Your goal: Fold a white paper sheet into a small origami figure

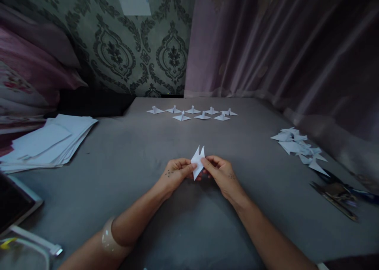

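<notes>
Between my two hands is a small white folded paper figure (197, 163), held above the grey surface. Two narrow points stick up at its top, and its lower end tapers to one point. My left hand (179, 172) pinches its left edge, thumb on the front. From the other side, my right hand (219, 170) grips the right edge, its thumb near the base of the narrow points. The fingers behind the paper are partly hidden. Farther back, several finished-looking folded paper birds (203, 115) stand in two loose rows.
A stack of white paper sheets (53, 141) lies at left, above a dark-screened device (14, 201) and a white cable (35, 240). At right sit a heap of folded papers (299, 145) and dark-handled tools (337, 195). Curtains and a patterned wall border the grey tabletop (124, 183).
</notes>
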`<state>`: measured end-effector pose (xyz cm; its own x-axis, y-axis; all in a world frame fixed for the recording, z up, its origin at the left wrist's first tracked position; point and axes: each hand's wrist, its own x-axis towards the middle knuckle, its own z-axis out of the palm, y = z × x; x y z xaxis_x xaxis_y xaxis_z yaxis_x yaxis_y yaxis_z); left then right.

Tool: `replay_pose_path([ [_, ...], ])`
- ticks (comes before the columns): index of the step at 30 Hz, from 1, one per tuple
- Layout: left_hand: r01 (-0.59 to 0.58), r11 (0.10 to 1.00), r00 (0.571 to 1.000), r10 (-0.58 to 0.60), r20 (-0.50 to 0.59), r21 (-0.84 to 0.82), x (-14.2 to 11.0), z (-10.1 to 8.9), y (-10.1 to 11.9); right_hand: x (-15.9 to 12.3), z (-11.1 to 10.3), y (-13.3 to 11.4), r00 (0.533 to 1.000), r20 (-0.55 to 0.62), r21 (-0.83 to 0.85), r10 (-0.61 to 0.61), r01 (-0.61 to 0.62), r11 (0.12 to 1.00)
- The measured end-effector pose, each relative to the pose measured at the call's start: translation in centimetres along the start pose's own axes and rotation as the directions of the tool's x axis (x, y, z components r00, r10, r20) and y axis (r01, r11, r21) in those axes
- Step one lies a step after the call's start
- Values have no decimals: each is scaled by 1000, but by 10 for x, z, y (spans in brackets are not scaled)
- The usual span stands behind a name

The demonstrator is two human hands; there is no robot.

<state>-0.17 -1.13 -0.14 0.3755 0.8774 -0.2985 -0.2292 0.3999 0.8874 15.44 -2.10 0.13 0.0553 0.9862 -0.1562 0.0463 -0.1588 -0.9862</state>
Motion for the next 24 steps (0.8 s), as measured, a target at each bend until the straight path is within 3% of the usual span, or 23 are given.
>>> replay_pose_path([
  [3,-45,997,998,47,-34,61,2,-3,-2,2,1,2,998,5,8,67,-67,998],
  [6,-206,948,963,241,-124,241,7,-12,-3,8,2,8,995,-10,-3,98,-98,995],
  [8,-301,841,914,389,-115,449,8,-18,-2,13,4,15,998,-11,-21,66,-67,998],
  [11,-377,589,867,496,48,715,8,-25,-2,20,7,24,999,-10,-139,-34,33,990],
  [14,-415,394,855,477,203,820,8,-29,-5,20,9,25,992,14,-320,-124,122,940],
  [17,-418,269,854,441,275,867,10,-33,-10,15,8,20,978,85,-505,-191,208,838],
  [21,-416,201,864,390,317,887,9,-35,-9,6,1,16,943,173,-705,-285,320,633],
  [24,-393,171,876,367,312,903,6,-33,-4,3,-6,16,934,246,-715,-258,354,602],
])
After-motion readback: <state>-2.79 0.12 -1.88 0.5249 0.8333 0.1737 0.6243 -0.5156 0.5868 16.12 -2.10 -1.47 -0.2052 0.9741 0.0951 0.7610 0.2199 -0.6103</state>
